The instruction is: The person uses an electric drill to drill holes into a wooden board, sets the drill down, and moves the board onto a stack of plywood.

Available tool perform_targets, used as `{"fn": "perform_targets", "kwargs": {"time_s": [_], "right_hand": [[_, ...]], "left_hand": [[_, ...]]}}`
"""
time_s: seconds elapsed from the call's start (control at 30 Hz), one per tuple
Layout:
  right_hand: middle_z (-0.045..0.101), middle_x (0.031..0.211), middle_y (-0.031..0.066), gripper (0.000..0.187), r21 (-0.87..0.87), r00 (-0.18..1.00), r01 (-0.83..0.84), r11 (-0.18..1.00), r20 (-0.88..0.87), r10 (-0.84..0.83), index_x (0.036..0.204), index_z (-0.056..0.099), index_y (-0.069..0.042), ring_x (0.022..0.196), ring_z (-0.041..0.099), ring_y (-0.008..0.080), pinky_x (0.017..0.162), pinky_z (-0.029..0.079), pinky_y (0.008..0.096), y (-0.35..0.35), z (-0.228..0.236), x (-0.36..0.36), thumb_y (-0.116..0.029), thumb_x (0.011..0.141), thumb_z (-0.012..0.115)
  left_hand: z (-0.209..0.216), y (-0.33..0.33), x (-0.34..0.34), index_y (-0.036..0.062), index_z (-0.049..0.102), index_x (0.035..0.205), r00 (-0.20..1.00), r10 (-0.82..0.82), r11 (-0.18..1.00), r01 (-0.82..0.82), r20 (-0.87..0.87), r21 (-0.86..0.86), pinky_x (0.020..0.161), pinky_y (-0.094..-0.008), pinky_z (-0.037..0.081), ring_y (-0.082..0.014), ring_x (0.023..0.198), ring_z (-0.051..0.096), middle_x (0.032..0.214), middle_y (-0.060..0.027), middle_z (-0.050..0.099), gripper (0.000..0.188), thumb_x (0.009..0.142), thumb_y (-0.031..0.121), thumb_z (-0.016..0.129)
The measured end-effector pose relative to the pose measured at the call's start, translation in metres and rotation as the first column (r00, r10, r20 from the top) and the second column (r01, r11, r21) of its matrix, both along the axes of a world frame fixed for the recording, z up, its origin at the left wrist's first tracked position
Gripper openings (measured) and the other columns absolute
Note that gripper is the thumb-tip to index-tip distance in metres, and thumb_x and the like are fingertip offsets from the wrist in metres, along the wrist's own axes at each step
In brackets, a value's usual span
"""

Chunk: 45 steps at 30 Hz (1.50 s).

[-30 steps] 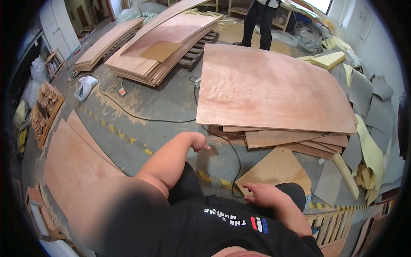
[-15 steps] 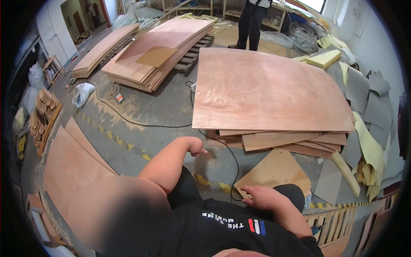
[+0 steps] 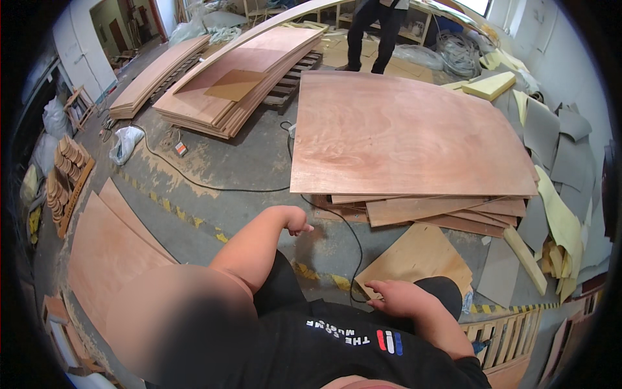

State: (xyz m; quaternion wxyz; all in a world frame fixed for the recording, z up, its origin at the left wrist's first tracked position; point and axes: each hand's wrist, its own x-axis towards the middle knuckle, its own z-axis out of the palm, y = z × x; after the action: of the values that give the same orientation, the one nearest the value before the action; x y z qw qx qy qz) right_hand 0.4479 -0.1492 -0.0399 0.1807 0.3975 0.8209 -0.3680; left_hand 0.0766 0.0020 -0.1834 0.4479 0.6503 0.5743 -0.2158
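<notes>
My left hand hangs in front of my bent left knee, wrist bent down. Its fingers look curled, one tip pokes out to the right, and no object shows in them. My right hand rests by my right thigh, fingers apart and holding nothing. Just beyond it, a small plywood piece lies on the floor. Past both hands, a large reddish plywood sheet tops an uneven pile of boards; neither hand touches it.
At the back left are plywood stacks on pallets, with one long pale sheet edge raised. A person stands behind the large sheet. A black cable crosses the floor. Grey and yellow foam heaps up at right.
At the back, the person has shifted slightly left, and a sheet's long pale edge has risen in an arc over the stack. My hands have stayed put.
</notes>
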Motion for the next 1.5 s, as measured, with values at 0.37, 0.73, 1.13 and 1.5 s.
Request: {"fn": "perform_targets", "kwargs": {"time_s": [0.37, 0.73, 1.13, 1.5], "right_hand": [[0.068, 0.122, 0.0230, 0.053, 0.009, 0.999, -0.004, 1.000, -0.050, 0.004, 0.143, 0.053, -0.009, 0.114, 0.064, 0.0422, 0.096, 0.052, 0.0496, 0.000, -0.002, 0.001, -0.039, 0.100, 0.062], [0.067, 0.124, 0.0212, 0.053, -0.010, 1.000, -0.004, 1.000, -0.004, 0.004, 0.143, 0.053, -0.010, 0.116, 0.063, 0.0415, 0.097, 0.052, 0.0491, 0.000, -0.006, 0.000, -0.039, 0.100, 0.062], [0.068, 0.129, 0.0207, 0.057, -0.021, 0.999, -0.013, 1.000, 0.037, 0.014, 0.146, 0.051, -0.010, 0.119, 0.064, 0.0401, 0.099, 0.052, 0.0465, 0.002, 0.001, -0.002, -0.041, 0.100, 0.063], [0.068, 0.128, 0.0210, 0.056, -0.011, 1.000, 0.006, 1.000, 0.009, -0.005, 0.146, 0.051, -0.011, 0.119, 0.064, 0.0406, 0.099, 0.052, 0.0472, -0.001, 0.000, 0.001, -0.039, 0.100, 0.062]], "left_hand": [[-0.009, 0.001, -0.001, 0.0005, 0.073, 0.108, 1.000, -0.012, 1.000, 0.012, -0.021, 0.010, 0.085, -0.0408, 0.056, -0.0217, 0.088, 0.074, 0.100, -0.0096, 0.077, 0.053, 0.103, 0.051, 0.057], [-0.013, 0.001, -0.002, 0.0005, 0.072, 0.112, 1.000, -0.022, 1.000, 0.022, 0.001, 0.021, 0.083, -0.0402, 0.056, -0.0208, 0.088, 0.074, 0.100, -0.0094, 0.077, 0.054, 0.103, 0.051, 0.057], [-0.005, 0.001, -0.001, 0.0016, 0.073, 0.109, 1.000, -0.022, 1.000, 0.022, -0.007, 0.017, 0.085, -0.0402, 0.056, -0.0213, 0.088, 0.074, 0.101, -0.0095, 0.078, 0.053, 0.103, 0.052, 0.057], [-0.003, -0.003, 0.001, 0.0019, 0.073, 0.103, 0.999, -0.021, 1.000, 0.021, -0.029, 0.019, 0.082, -0.0388, 0.057, -0.0203, 0.087, 0.074, 0.098, -0.0083, 0.078, 0.052, 0.103, 0.051, 0.057]]}}
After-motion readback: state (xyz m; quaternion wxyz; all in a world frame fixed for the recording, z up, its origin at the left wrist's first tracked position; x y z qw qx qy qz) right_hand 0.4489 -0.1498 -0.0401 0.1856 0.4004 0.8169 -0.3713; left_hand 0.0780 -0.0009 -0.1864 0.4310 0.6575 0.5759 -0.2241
